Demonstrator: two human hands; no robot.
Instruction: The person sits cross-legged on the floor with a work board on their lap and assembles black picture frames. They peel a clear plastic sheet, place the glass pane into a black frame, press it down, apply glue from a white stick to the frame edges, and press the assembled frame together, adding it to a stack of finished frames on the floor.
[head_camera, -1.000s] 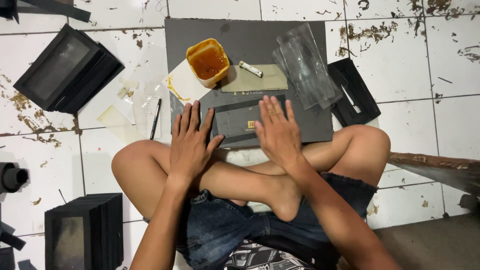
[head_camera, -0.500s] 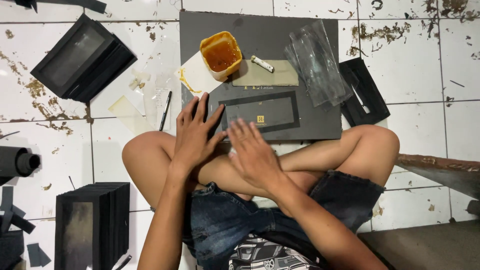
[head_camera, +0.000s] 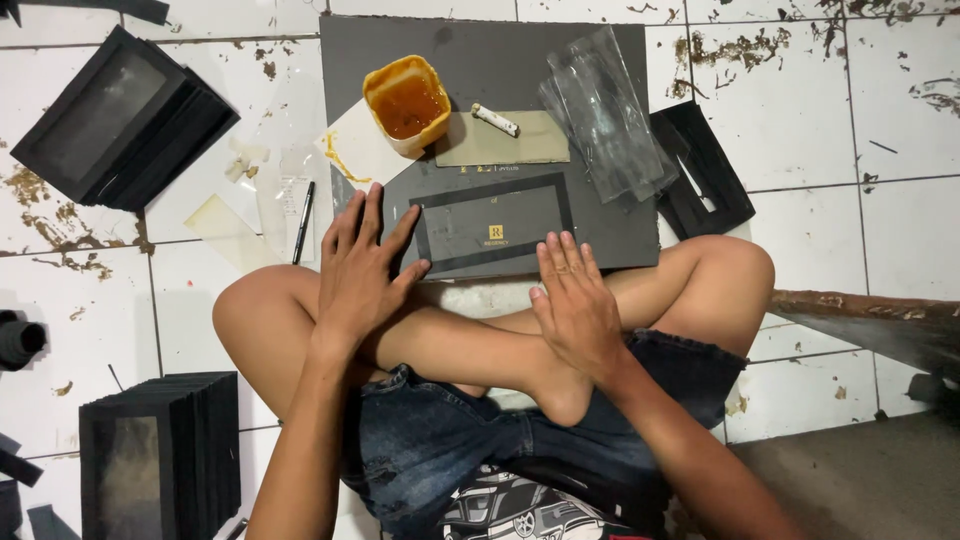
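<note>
I sit cross-legged on a tiled floor with a dark grey board (head_camera: 480, 60) in front of my legs. A grey window-frame lid piece (head_camera: 492, 224) lies flat on the board's near part. My left hand (head_camera: 362, 268) rests flat with fingers spread, its fingertips at the frame's left edge. My right hand (head_camera: 575, 305) lies flat at the board's near edge, fingers touching the frame's lower right corner. Neither hand holds anything. Behind the frame stand a yellow tub of amber glue (head_camera: 406, 103), a tan card (head_camera: 503, 140) and a small white stick (head_camera: 495, 120).
Clear plastic sheets (head_camera: 600, 110) lie on the board's right side, a black frame piece (head_camera: 700, 170) beside them. Black box stacks sit at upper left (head_camera: 115, 120) and lower left (head_camera: 160, 455). A pen (head_camera: 303, 222) and paper scraps lie left of the board. A rusty metal bar (head_camera: 865, 315) juts in at right.
My right hand slid from the middle of the frame piece back to its lower right corner at the board's near edge. My left hand stayed at the frame's left side.
</note>
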